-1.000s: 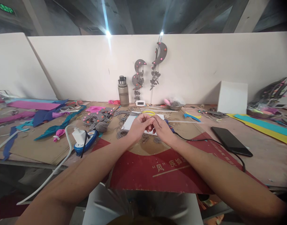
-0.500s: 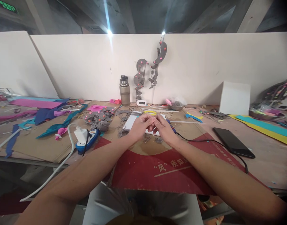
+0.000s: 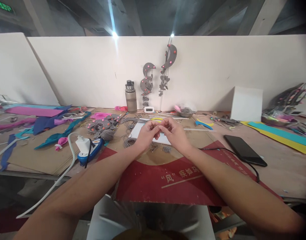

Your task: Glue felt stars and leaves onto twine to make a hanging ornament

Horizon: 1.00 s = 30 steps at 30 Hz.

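Observation:
My left hand (image 3: 148, 134) and my right hand (image 3: 173, 132) meet over the middle of the table, fingertips pinched together. Whatever lies between the fingers is too small or too hidden to make out. Beneath them is a white board (image 3: 135, 130), partly covered by the hands. A coil of grey cord (image 3: 129, 142) rests by its left edge, and a small grey tangle (image 3: 166, 149) lies just in front of it. Red printed cardboard (image 3: 153, 183) spreads under both forearms.
To the left are a blue power strip (image 3: 93, 151) with a white plug and a grey bundle with pink dots (image 3: 103, 125). A bottle (image 3: 131, 98) stands near the white wall below hanging grey moon ornaments (image 3: 171, 56). A phone (image 3: 244, 150) lies on the right.
The view has shifted slightly, so the table things sit a little further left. My right hand's fingers have lifted a bit; both hands stay together over the white board.

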Tool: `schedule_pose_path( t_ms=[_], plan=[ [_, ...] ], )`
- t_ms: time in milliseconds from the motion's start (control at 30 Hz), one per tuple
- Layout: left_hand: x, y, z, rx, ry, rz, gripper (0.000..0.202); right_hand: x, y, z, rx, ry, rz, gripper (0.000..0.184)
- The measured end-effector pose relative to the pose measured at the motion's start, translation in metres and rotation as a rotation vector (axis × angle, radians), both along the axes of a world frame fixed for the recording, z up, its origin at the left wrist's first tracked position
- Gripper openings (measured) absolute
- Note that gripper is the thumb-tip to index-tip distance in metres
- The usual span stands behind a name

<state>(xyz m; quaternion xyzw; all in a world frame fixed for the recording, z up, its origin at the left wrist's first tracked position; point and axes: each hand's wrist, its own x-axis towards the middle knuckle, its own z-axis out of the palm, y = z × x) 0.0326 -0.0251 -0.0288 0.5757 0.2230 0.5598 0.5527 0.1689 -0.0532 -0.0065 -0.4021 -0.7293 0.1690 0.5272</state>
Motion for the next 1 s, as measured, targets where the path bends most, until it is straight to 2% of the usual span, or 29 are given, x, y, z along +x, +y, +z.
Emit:
schedule_pose_path(
  t_ms=[133,300,533,667,800,900,1000],
  plan=[
    [-0.002,-0.001,0.002,0.043,0.066,0.05,0.031,0.001,-0.001,0.003,0.043,-0.071,-0.016,0.008],
    [-0.006,0.0,0.001,0.131,0.201,0.19,0.021,0.002,-0.002,0.005,0.025,-0.184,-0.037,0.005],
    [-0.009,0.005,-0.003,0.244,0.303,0.265,0.015,0.005,0.007,-0.002,-0.134,-0.163,0.003,0.006],
    [-0.01,0.004,-0.002,0.29,0.313,0.287,0.016,0.009,0.013,-0.005,-0.19,-0.1,0.087,0.01],
    [-0.012,0.004,0.001,0.347,0.361,0.351,0.015,0.01,0.014,-0.003,-0.324,-0.064,0.152,0.013],
    [-0.012,0.004,0.002,0.32,0.347,0.324,0.015,0.011,0.014,-0.001,-0.386,-0.024,0.194,0.016],
    [-0.008,0.003,0.002,0.169,0.178,0.183,0.023,0.01,0.013,0.001,-0.395,0.061,0.243,0.02]
  ],
)
